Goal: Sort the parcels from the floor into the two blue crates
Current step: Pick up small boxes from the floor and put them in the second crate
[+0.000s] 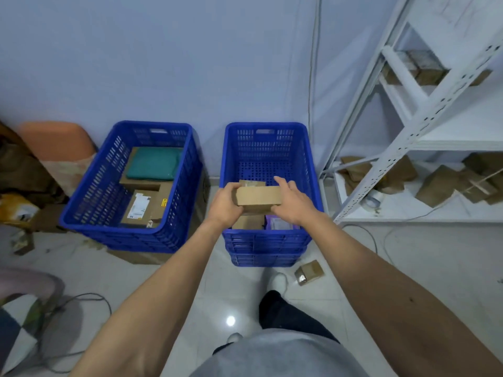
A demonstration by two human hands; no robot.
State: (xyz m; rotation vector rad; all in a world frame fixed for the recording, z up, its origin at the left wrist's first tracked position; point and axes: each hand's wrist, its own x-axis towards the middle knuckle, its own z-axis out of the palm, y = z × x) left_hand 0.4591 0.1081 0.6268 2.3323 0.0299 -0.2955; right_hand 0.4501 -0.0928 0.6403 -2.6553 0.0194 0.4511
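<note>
Two blue crates stand against the wall. The left crate (81, 213) holds a green padded parcel (153, 163) and brown boxes with labels (141, 205). Over the right crate (307, 170) I hold a small brown cardboard box (258, 195) between both hands. My left hand (224, 206) grips its left end. My right hand (291, 202) grips its right end, its fingers reaching over the top. Under the box, inside the right crate, lie another brown box (249, 223) and a purple-and-white parcel (279, 223). A small brown parcel (309, 272) lies on the floor by the right crate.
A white metal shelf rack (402, 123) with brown boxes stands at the right. Cardboard and an orange parcel (16, 209) are piled at the far left. Cables run over the tiled floor. My feet (277, 281) are just in front of the right crate.
</note>
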